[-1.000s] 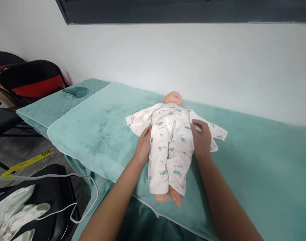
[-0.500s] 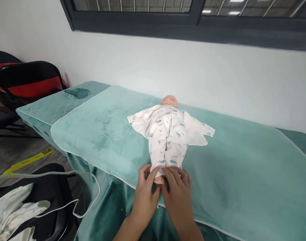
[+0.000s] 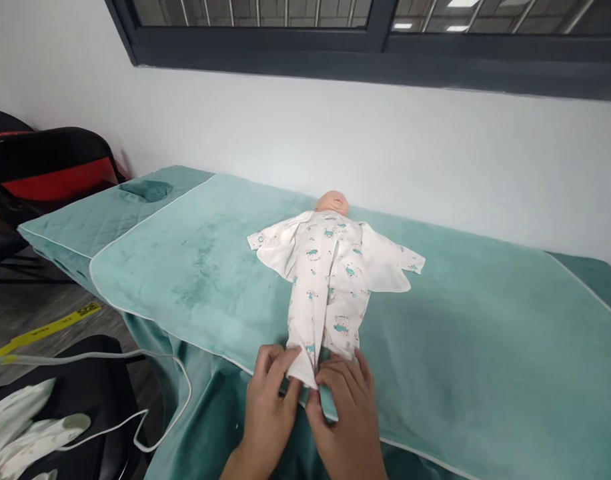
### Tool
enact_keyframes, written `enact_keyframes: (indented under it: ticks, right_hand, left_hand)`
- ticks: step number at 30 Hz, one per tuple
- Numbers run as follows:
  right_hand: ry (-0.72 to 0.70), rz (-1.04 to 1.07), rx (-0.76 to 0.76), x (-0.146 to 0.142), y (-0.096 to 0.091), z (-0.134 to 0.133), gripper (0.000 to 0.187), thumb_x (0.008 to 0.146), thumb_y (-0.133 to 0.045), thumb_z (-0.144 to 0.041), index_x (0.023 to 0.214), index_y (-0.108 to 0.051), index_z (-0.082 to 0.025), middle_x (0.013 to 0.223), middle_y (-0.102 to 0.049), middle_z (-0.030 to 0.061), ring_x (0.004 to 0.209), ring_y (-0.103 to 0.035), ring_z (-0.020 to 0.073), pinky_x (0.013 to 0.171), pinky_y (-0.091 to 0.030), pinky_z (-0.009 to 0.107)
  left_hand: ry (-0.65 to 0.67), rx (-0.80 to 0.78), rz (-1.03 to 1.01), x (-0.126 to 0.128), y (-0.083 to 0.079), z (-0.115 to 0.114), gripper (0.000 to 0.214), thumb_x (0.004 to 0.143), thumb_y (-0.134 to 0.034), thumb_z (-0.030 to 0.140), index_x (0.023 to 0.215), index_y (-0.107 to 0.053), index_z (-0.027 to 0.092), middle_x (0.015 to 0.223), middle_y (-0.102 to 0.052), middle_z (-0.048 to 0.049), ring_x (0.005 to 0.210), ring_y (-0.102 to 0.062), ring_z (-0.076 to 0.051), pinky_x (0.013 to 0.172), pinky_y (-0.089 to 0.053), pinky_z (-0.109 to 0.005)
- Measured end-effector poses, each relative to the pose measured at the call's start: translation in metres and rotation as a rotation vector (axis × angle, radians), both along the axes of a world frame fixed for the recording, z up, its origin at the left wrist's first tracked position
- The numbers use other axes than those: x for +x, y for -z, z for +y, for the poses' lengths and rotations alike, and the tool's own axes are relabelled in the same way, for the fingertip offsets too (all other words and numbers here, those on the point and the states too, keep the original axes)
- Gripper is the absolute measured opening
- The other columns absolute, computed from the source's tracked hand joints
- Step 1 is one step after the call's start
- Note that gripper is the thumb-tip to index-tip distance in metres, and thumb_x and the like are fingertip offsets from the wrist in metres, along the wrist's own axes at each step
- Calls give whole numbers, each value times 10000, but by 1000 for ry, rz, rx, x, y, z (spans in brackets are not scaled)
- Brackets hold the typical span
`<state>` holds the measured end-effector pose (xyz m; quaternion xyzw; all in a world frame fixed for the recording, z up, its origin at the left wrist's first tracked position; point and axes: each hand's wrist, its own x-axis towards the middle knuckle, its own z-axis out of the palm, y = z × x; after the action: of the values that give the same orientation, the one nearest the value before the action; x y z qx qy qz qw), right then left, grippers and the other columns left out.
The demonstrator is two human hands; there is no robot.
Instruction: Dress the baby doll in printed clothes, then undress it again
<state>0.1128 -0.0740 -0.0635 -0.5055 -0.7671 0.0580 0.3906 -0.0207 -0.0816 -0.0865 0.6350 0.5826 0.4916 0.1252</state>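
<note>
I had the doll [image 3: 332,201] lying on its back at center frame, head toward the wall, legs toward the bottom edge. Head smooth, matte, rounded. White jacket [image 3: 385,261] looked like thin soft cloth, sleeves spread both ways, hem flared flat. White trousers [image 3: 310,303] carried a small teal animal print, with a long fold down the middle. Under it all, a plush teal cover [image 3: 475,313], nap brushed in patches, pale piping at the edge; quilted section [image 3: 85,223] with a hole at upper left.

Both hands were at lower center, part-closed. Left hand [image 3: 270,413] pinched the left-of-frame cuff between thumb and curled fingers. Right hand [image 3: 344,410] had thumb and index together at that cuff's other corner, its remaining fingers bent over the end of the other leg; couldn't tell whether those gripped cloth there.

Feet were out of sight behind cuffs and fingers. Forearms cut off at bottom. White cloths [image 3: 33,427] on the black chair [image 3: 93,383], lower left, ran out of frame; couldn't make out what they were. Window [image 3: 255,40] cropped along the top.
</note>
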Motion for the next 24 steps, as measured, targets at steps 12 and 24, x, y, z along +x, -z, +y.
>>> enact_keyframes:
  ticks: [12, 24]
  right_hand:
    - [169, 95, -78, 54, 36, 4, 233, 952, -488, -186, 1177, -539, -220, 1156, -617, 117, 1085, -581, 256, 866, -510, 425]
    - [52, 175, -177, 48, 32, 26, 63, 930, -525, -211, 947, -585, -220, 968, -649, 43, 895, -594, 202, 801, -472, 352]
  left_hand:
    - [-42, 45, 253, 13, 8, -11, 429, 879, -538, 73, 1291, -517, 187, 1205, -500, -124, 1125, -546, -219, 916, -541, -374]
    - [181, 53, 496, 35, -24, 14, 334, 920, -532, 149, 1244, -576, 217, 1186, -651, -56, 1226, -506, -263, 1128, -355, -596]
